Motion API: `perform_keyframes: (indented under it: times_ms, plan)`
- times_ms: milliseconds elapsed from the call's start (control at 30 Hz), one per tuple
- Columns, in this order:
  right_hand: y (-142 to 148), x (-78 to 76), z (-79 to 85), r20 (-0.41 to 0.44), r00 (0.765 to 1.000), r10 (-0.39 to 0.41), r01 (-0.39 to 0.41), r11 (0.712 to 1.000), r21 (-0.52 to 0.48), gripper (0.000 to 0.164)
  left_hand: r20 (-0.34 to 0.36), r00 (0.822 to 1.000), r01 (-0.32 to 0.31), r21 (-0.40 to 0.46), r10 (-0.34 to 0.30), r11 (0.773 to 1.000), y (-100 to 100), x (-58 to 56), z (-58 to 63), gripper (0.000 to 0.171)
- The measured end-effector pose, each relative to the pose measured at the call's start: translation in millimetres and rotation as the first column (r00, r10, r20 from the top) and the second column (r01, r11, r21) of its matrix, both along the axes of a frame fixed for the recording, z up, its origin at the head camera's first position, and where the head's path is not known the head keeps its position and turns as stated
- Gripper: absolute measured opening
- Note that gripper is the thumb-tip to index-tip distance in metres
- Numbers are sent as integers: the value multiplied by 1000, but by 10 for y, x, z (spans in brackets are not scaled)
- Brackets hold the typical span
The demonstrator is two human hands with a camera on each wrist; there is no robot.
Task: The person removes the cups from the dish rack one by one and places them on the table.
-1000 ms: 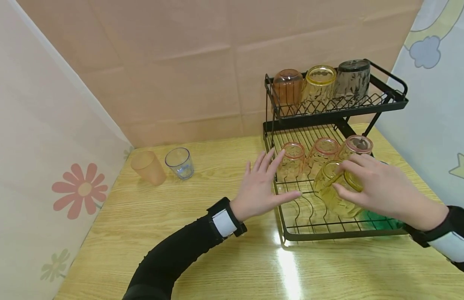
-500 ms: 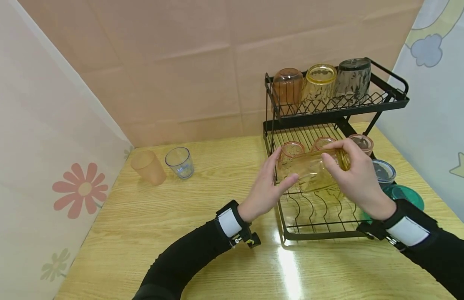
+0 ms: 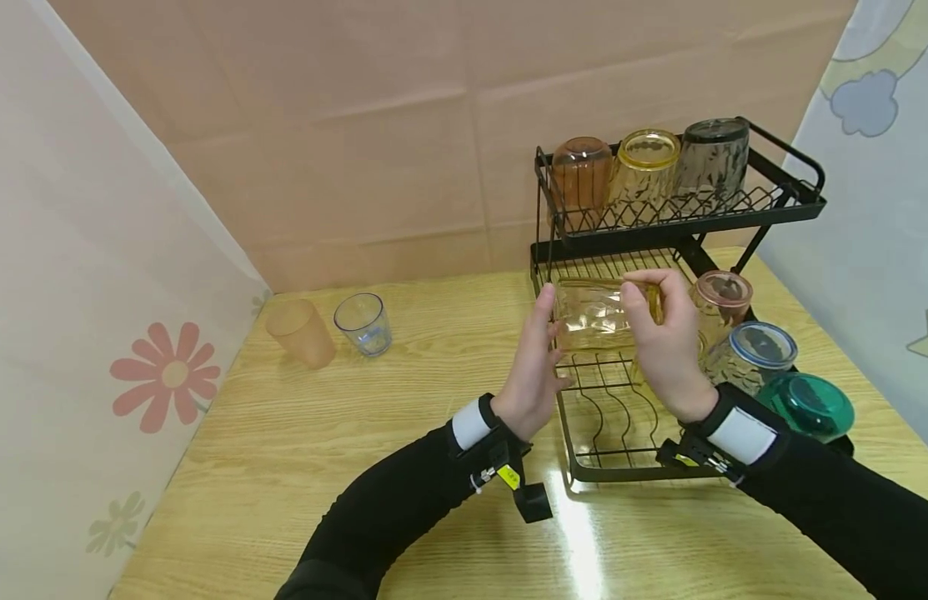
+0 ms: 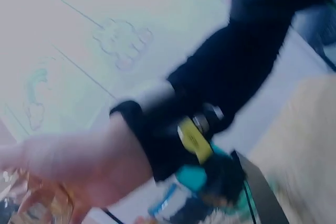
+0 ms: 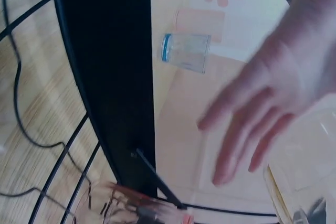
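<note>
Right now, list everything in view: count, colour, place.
Table: 1, tan, foreground.
Rack: 1, black, table's right.
Upper glasses: 3, brown, yellow, grey, rack top.
Lower glasses: at least 3, pink, clear, green, rack's right; others partly hidden.
Held glass: 1, yellow, over rack.
Cup: 1, orange, table's left.
Clear glass: 1, blue-rimmed, beside cup.
Backdrop panels: 3, peach behind, pale sides.
Left hand: 1, beside held glass.
Right hand: 1, gripping held glass.
Sleeves: 2, black, arms.
Straps: 2, black, wrists.

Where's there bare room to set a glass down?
The table is bare between the clear cup and the rack, and left of the left sleeve. Crowded: the rack's right side, holding the pink glass, blue-rimmed glass and green glass, and around the yellow glass.
</note>
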State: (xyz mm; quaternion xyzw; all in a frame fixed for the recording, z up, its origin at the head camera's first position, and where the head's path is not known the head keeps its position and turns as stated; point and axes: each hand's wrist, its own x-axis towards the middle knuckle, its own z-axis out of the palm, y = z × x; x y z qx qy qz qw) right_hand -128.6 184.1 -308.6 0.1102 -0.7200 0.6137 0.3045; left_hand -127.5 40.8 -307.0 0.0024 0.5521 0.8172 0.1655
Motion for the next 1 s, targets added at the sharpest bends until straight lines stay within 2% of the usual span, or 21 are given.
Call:
perform_keyframes:
  times_ms: [133,267,433,567,733,867,933,1000]
  plan:
    - [-85,6,-11,-15,1000,-5,5,1000,-1,24,37,997,-77,51,75,996,58,6,79,80]
    - [-150,25,-40,-11,1000,0,0,1000,12,27,59,987,-153,71,149,986,96,5,130,68]
    - [-214,45,-85,-37,999,15,-14,1000,21,31,118,963,-253,71,243,965,121,22,146,53]
    - [-264,50,-111,-79,997,22,-20,999,32,34,134,944,-313,87,300,946,121,20,128,47]
    - [-295,42,-139,-100,994,44,-38,998,57,34,119,942,-326,120,313,938,88,1,84,42]
    - [-268,46,-148,-42,996,73,-68,990,120,34,97,950,-308,115,298,944,26,-21,29,42]
    - [-241,64,-135,10,997,70,-71,976,207,33,80,955,-292,84,286,953,-30,-46,-20,43]
    - [-203,97,-112,66,996,56,-75,939,335,34,43,965,-262,41,260,964,-108,-82,-87,46]
